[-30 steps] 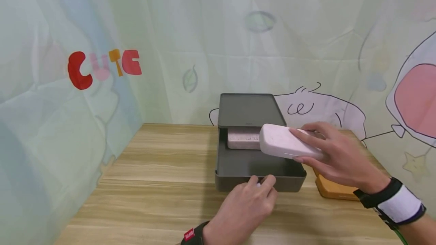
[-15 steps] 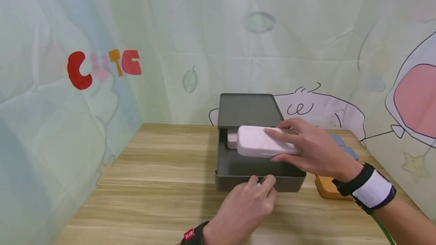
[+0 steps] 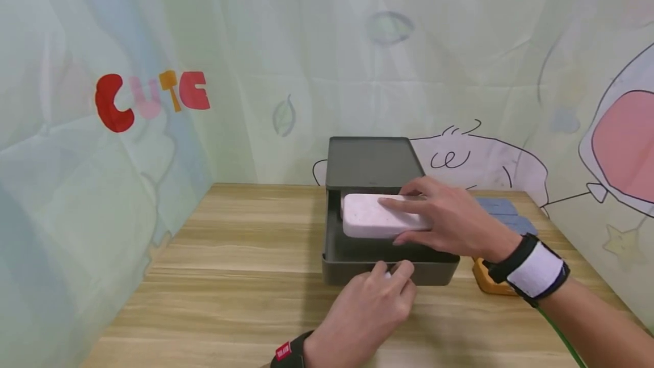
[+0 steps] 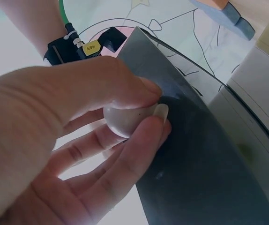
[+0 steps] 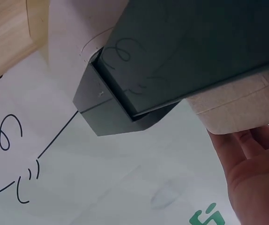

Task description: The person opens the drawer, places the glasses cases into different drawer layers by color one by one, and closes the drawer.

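Note:
A grey drawer box (image 3: 375, 163) stands on the wooden table with its drawer (image 3: 347, 275) pulled out toward me. My left hand (image 3: 363, 308) is at the drawer's front; the left wrist view shows its thumb and fingers pinching a round pale knob (image 4: 129, 123). My right hand (image 3: 449, 220) grips a pale pink oblong case (image 3: 370, 214) with rounded corners by its right end. In the head view the case overlaps the drawer's opening, just in front of the box's top. Behind it, a second pale block is almost wholly hidden.
Right of the box lie an orange rounded case (image 3: 493, 280) and blue flat pieces (image 3: 506, 217), partly behind my right arm. A printed cloth backdrop (image 3: 265, 72) rises behind and along both sides of the table (image 3: 230, 243).
My right hand has carried the pink case leftward over the drawer, and it now covers most of the pale block inside. The blue pieces have come into view. My left hand stays at the knob.

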`<state>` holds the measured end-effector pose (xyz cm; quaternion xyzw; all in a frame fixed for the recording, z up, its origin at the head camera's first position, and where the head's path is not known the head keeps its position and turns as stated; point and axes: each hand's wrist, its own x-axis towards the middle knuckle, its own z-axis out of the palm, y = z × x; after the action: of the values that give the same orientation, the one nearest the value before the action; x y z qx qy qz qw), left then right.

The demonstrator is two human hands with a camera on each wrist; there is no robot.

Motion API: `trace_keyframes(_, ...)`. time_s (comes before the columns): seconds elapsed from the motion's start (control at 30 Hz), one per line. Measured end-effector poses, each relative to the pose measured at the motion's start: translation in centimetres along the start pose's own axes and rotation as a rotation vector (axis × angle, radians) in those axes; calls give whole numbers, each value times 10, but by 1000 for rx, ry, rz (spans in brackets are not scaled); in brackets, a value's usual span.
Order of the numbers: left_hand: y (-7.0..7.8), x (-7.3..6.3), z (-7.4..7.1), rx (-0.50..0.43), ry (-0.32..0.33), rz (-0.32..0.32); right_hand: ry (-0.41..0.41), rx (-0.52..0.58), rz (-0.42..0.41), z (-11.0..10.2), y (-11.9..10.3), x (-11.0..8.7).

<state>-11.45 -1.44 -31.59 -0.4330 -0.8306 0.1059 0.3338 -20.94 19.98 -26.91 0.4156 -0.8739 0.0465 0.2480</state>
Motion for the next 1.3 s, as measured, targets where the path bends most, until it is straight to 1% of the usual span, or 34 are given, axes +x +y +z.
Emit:
trace_keyframes(0.27, 0, 0, -1, -9, -1, 1, -8, 12, 24, 13, 2, 3)
trace_keyframes(0.5, 0, 0, 0, -12, 5, 3, -45, 7, 43, 17, 2, 5)
trace_keyframes(0.6, 0, 0, -1, -25, -11, 8, -61, 8, 41, 18, 1, 5)
trace_keyframes(0.8, -1, 1, -2, -52, -67, 14, -88, 1, 58, 19, -2, 5)
trace_keyframes(0.9, -1, 1, -3, -60, -78, 16, -102, 3, 66, 19, -3, 5)
trace_keyframes(1.07, -1, 1, -2, -59, -75, 17, -126, 10, 84, 21, -4, 6)
trace_keyframes(1.3, -1, 1, -2, -42, -66, 18, -127, 22, 87, 22, -6, 6)
